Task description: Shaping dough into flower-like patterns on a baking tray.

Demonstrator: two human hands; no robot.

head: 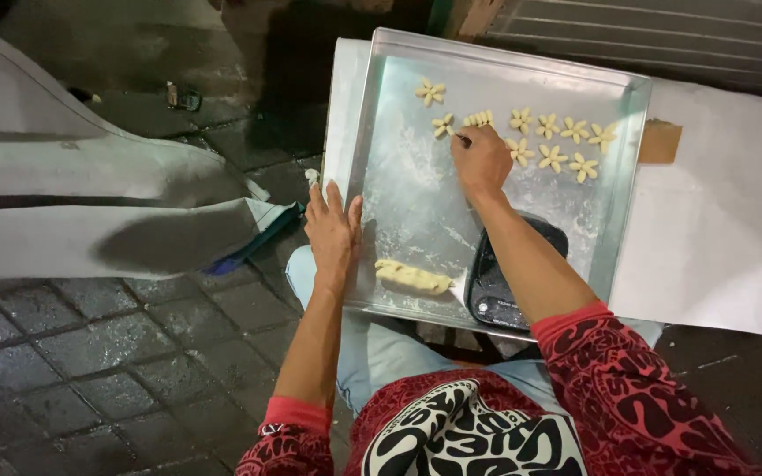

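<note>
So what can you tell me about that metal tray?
The tray is square, shiny metal with a low raised rim, dusted with flour. It rests on the person's lap and on white paper. The left hand holds its near-left edge. Small flower-shaped dough pieces lie along the far side, a dough log near the front.

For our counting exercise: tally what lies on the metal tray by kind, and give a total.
Flower-shaped dough pieces: 8
Ridged dough piece, not yet a flower: 1
Dough log: 1
Black dish: 1
Total: 11

The right hand may hide more; the left hand rests on the tray edge.
</note>
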